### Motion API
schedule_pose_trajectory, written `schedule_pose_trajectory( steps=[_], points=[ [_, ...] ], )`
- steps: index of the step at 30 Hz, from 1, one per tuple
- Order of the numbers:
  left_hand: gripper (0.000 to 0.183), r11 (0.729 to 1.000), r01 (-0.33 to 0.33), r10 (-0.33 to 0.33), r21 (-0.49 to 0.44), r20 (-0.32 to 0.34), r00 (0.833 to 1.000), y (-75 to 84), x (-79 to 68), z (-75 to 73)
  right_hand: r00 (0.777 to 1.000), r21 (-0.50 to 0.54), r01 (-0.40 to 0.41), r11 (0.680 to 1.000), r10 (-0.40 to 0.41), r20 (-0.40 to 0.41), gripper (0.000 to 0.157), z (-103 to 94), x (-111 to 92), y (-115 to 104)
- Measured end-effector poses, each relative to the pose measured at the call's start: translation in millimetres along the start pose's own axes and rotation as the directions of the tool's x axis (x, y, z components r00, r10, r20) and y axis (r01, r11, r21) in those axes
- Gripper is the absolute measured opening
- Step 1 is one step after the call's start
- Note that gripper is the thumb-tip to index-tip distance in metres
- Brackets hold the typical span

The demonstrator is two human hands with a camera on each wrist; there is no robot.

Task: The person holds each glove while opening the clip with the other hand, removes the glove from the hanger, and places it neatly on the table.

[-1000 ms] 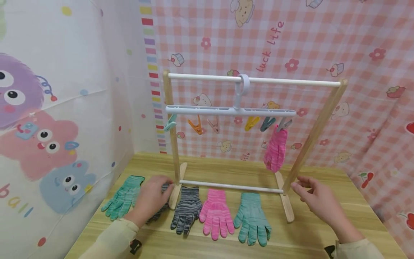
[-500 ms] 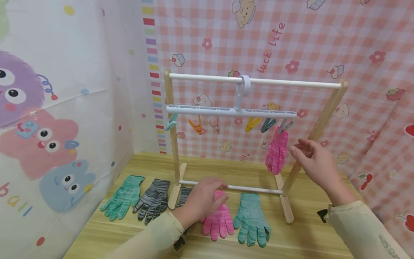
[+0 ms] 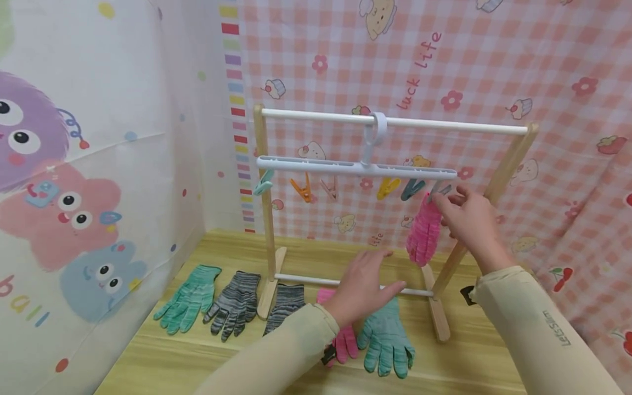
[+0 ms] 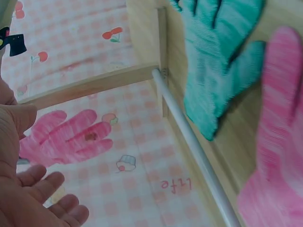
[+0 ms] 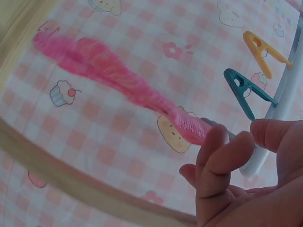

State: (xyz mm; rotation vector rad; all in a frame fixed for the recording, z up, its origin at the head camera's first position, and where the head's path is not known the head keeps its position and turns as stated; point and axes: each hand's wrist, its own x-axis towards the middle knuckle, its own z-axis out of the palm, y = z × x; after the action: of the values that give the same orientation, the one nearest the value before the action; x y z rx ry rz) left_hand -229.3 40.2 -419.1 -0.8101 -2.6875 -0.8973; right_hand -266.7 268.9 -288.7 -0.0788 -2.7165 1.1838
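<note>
A pink glove point(image 3: 423, 235) hangs from a grey clothes peg point(image 3: 444, 190) at the right end of a white hanger point(image 3: 316, 164). My right hand point(image 3: 471, 227) is at that peg; in the right wrist view its thumb and fingers stand apart, overlapping the peg. My left hand point(image 3: 360, 285) is spread over the table in front of the rack's lower bar, holding nothing, and partly covers a flat pink glove point(image 3: 345, 344) and a green glove point(image 3: 387, 340). The left wrist view shows its loosely bent fingers point(image 4: 49, 187) beside the hanging glove.
The hanger hooks over the top bar point(image 3: 454, 125) of a wooden-sided rack. Free pegs hang along it, among them yellow point(image 3: 389, 188), dark teal point(image 3: 412, 190) and orange point(image 3: 302, 190). At left lie a green glove point(image 3: 190, 300) and two grey gloves, one point(image 3: 233, 304) fully visible.
My right hand has risen from the rack's right foot to the grey peg. The left hand has swept right across the gloves, uncovering the leftmost grey one. The pink glove still hangs.
</note>
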Motion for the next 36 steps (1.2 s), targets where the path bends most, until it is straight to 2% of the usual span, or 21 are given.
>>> schedule_pose_trajectory(
  steps=[6,11,15,20,27,33,36],
  points=[
    [0.080,0.996,0.094,-0.094,-0.014,-0.048,0.994,9.5,24.9,8.8,0.998,-0.028,0.009,1.000,-0.010,-0.062,0.098,5.6,13,-9],
    [0.083,0.993,0.115,-0.117,-0.029,-0.088,0.989,13.9,40.8,15.4,0.991,-0.089,0.030,0.996,-0.041,-0.126,0.077,11.9,17,-15],
    [0.084,0.992,0.121,-0.125,-0.040,-0.120,0.985,16.6,48.9,19.6,0.983,-0.086,0.028,0.996,-0.043,-0.177,0.070,15.8,17,-18],
    [0.090,0.986,0.153,-0.162,-0.068,-0.169,0.972,19.4,55.1,23.4,0.979,-0.045,0.041,0.998,-0.049,-0.198,0.064,19.5,14,-21],
    [0.102,0.970,0.220,-0.235,-0.104,-0.167,0.958,28.9,59.3,26.7,0.976,-0.032,0.034,0.999,-0.040,-0.214,0.061,22.9,8,-26],
    [0.101,0.966,0.241,-0.256,-0.092,-0.223,0.941,38.7,62.3,27.7,0.973,-0.079,0.025,0.997,-0.042,-0.225,0.061,25.1,5,-30],
    [0.094,0.962,0.267,-0.274,-0.062,-0.251,0.928,42.1,63.8,29.1,0.973,-0.083,0.006,0.997,-0.025,-0.229,0.060,26.5,4,-30]
  ],
)
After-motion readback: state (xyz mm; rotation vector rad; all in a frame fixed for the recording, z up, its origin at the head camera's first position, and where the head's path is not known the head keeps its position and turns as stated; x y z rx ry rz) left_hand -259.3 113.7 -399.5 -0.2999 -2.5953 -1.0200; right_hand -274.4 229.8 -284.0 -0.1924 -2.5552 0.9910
